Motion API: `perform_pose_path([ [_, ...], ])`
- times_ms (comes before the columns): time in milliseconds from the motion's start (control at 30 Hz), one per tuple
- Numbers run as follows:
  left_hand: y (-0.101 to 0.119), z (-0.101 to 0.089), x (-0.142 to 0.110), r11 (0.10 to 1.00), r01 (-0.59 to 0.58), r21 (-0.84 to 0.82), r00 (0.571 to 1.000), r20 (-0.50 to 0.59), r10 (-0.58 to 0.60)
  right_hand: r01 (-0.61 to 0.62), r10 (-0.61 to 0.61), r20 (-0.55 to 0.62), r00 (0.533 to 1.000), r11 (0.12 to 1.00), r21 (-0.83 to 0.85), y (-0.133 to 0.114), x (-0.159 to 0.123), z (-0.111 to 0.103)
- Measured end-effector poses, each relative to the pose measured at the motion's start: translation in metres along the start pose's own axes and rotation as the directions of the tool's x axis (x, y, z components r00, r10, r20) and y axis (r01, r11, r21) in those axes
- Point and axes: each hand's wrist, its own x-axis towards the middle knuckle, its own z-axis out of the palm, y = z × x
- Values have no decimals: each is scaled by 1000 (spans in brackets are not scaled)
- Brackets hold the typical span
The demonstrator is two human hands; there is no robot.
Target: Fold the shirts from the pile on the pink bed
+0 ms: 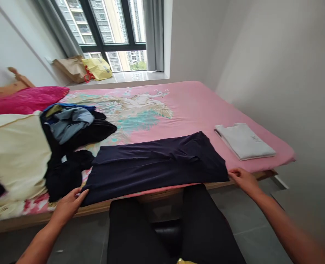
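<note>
A dark navy garment point(151, 165), its exact kind unclear, lies stretched out and folded into a long flat shape along the bed's front edge. My left hand point(70, 203) is closed on its near left corner, thumb on the cloth. At the near right corner, my right hand point(242, 179) pinches the fabric between thumb and fingers. Light creases run across the middle and right part of the cloth. To the right lies a folded white garment point(244, 141).
A pink patterned sheet point(189, 106) covers the bed. On the left are a heap of dark and blue clothes point(74, 123), a black garment point(66, 172), a cream cloth point(16, 154) and a magenta pillow point(30, 99). Bags point(98, 68) sit on the windowsill.
</note>
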Motion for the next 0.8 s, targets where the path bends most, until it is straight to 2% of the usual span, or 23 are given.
perform_pose_path([
  [67, 0, -1, -5, 996, 13, 91, 998, -55, -8, 54, -61, -102, 993, 996, -74, -2, -6, -2],
  [133, 4, -3, -9, 981, -20, 195, 982, -181, 56, 119, -125, -89, 988, 990, -76, -15, -15, 0],
  [200, 14, -2, -9, 952, -160, 262, 934, -271, 231, 198, -198, -21, 980, 980, -19, -42, -28, 9],
  [267, 27, 0, -6, 893, -343, 291, 876, -244, 416, 308, -313, 69, 947, 949, 73, -78, -43, 25],
  [333, 41, 3, 2, 833, -459, 309, 842, -147, 519, 453, -476, 144, 868, 876, 165, -121, -55, 47],
  [433, 59, 5, 16, 777, -519, 356, 828, -17, 561, 655, -687, 185, 702, 726, 210, -183, -64, 84],
  [500, 67, 3, 25, 755, -520, 401, 835, 50, 548, 739, -751, 220, 623, 657, 151, -217, -62, 107],
  [533, 69, 1, 29, 747, -515, 421, 841, 78, 536, 765, -759, 250, 601, 637, 98, -231, -60, 118],
  [600, 71, -3, 36, 738, -506, 446, 850, 110, 515, 785, -736, 322, 596, 618, -42, -253, -53, 136],
  [700, 69, -7, 41, 748, -493, 444, 855, 89, 511, 760, -647, 403, 647, 594, -266, -273, -43, 154],
  [800, 63, -4, 43, 766, -478, 429, 859, 47, 510, 729, -604, 409, 684, 570, -379, -279, -38, 162],
])
